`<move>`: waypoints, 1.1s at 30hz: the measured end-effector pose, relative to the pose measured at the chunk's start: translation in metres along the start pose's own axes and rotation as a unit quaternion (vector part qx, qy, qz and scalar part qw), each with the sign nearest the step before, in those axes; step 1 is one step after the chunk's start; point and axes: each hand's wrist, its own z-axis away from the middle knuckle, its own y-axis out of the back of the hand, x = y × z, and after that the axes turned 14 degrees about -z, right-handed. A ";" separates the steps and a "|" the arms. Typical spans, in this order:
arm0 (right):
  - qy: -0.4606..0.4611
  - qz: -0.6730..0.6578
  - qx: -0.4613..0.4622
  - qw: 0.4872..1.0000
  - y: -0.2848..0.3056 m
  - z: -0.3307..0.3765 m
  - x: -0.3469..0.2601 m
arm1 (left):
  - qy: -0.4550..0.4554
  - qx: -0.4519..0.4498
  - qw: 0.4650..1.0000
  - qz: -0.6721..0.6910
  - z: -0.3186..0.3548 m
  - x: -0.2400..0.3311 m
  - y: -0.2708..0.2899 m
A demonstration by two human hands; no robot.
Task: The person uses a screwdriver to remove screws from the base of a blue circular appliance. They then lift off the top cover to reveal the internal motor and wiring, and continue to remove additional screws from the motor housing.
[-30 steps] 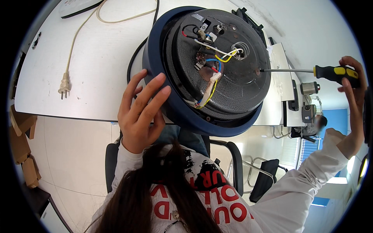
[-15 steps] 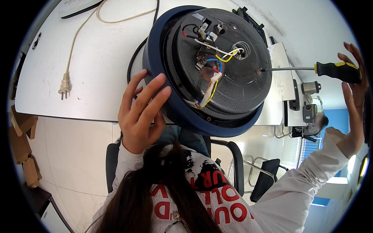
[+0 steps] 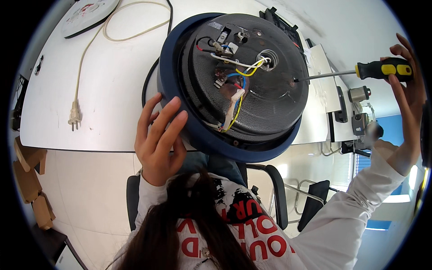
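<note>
Blue-rimmed and round, an upturned appliance base fills the upper centre of the frame, its dark underside showing coloured wires. The left hand braces the rim at lower left, fingers spread flat. At upper right, the right hand curls its fingers around a yellow-and-black screwdriver, tip on the underside. A white power cord trails across the white table at upper left.

Blue-rimmed cooker base tilted, wiring exposed; yellow-black screwdriver tip seemingly touching its underside.
</note>
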 end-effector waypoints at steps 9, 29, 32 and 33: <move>0.033 -0.044 -0.004 0.998 -0.001 0.005 0.005 | -0.002 0.002 1.000 -0.004 0.001 0.000 -0.001; 0.013 0.014 0.007 1.000 0.000 0.013 0.002 | -0.019 -0.017 1.000 -0.002 0.005 -0.001 -0.002; 0.000 0.057 0.028 0.998 0.004 0.014 0.005 | -0.018 -0.020 1.000 -0.005 0.006 -0.001 -0.002; -0.003 0.071 0.033 0.997 0.005 0.015 0.006 | -0.019 -0.018 1.000 -0.003 0.006 -0.001 -0.002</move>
